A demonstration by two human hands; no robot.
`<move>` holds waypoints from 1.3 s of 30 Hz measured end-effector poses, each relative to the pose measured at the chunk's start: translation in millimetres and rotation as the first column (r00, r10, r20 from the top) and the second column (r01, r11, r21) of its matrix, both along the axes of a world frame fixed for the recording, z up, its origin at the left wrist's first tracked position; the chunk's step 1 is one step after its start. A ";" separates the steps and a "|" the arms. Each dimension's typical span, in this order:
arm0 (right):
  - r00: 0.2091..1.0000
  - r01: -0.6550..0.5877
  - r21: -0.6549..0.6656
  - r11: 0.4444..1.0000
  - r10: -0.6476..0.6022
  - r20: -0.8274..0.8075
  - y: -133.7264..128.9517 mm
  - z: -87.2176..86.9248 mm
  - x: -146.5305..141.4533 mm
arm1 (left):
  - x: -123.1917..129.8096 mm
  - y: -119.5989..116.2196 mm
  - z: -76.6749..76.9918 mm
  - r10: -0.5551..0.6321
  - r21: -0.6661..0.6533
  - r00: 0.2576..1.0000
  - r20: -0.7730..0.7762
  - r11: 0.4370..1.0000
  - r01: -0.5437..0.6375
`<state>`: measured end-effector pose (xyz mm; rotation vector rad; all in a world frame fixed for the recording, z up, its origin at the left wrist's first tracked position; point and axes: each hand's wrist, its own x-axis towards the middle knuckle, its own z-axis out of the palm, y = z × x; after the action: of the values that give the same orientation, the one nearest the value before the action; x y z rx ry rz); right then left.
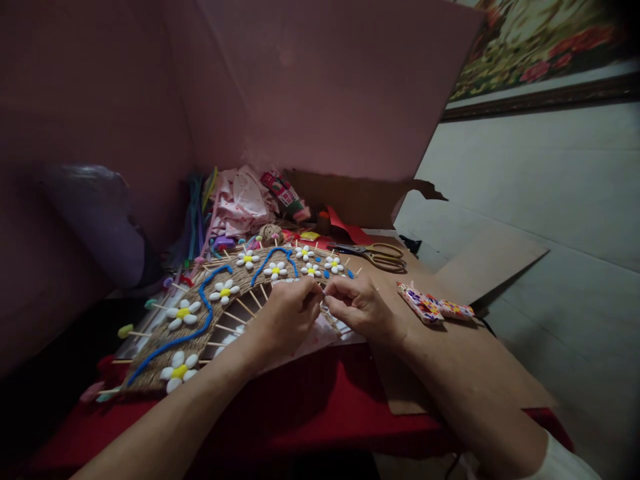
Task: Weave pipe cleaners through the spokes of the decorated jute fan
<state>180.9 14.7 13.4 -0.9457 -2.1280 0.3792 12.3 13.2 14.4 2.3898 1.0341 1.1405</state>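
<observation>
Left hand (287,313) and right hand (363,310) meet close to the inner edge of the flowered twine arch (242,279).
Both pinch a tiny piece (323,293), too small to identify; the arch lies on the red-covered worktop (310,400).

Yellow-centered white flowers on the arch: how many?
8 visible. Left side of the twine arch, bottom to top: three flowers. One left of the upper blue strand, one inside its bend, three to its right. Left hand and right hand may hide more.

Brown twine arch (243,280) — white flowers (224,291), blue strips (174,344) — lies over red cloth (300,413).
</observation>
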 end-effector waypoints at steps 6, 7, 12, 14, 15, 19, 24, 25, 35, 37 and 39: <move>0.999 -0.030 -0.009 1.000 0.030 0.010 5.1 1.1 3.1 | 2.9 3.7 -4.7 0.036 -0.036 0.999 -0.018 0.999 -0.037; 0.998 -0.052 -0.019 0.998 0.052 0.017 6.2 1.8 4.6 | 2.4 4.6 -4.8 0.026 -0.057 1.000 -0.010 0.998 -0.026; 0.992 -0.120 -0.062 0.991 0.122 0.035 8.9 5.7 11.0 | -1.9 5.4 0.4 -0.060 -0.268 0.989 0.132 0.959 0.094; 0.993 -0.114 -0.056 0.992 0.115 0.019 9.1 7.1 11.9 | -2.7 4.7 5.0 -0.068 -0.427 0.961 0.266 0.886 0.181; 0.995 -0.103 -0.049 0.993 0.104 0.008 9.1 7.4 12.0 | -2.8 4.4 7.3 -0.056 -0.493 0.939 0.339 0.840 0.228; 0.997 -0.070 0.009 0.997 0.071 -0.010 8.6 6.8 10.5 | -2.2 3.4 12.9 0.015 -0.593 0.847 0.532 0.721 0.359; 0.994 -0.084 0.124 0.989 0.074 0.083 5.4 5.9 7.6 | -0.3 2.9 10.4 0.068 -0.561 0.808 0.585 0.754 0.343; 0.992 -0.088 0.141 0.986 0.074 0.102 4.9 6.0 7.3 | -0.1 3.1 9.4 0.080 -0.558 0.807 0.585 0.762 0.329; 0.976 -0.107 0.231 0.967 0.058 0.210 1.6 4.8 3.1 | 1.3 5.6 5.2 0.130 -0.601 0.725 0.676 0.666 0.441; 0.965 -0.108 0.258 0.960 0.038 0.261 0.5 3.0 1.6 | 3.0 5.0 3.6 0.121 -0.586 0.737 0.665 0.696 0.416; 0.952 -0.106 0.294 0.950 0.012 0.307 0.0 0.5 0.7 | 4.6 4.3 1.2 0.110 -0.574 0.776 0.622 0.738 0.355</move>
<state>181.6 14.7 13.9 -0.7963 -2.4070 -0.0784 16.9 17.5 15.7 1.3326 0.8158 1.1266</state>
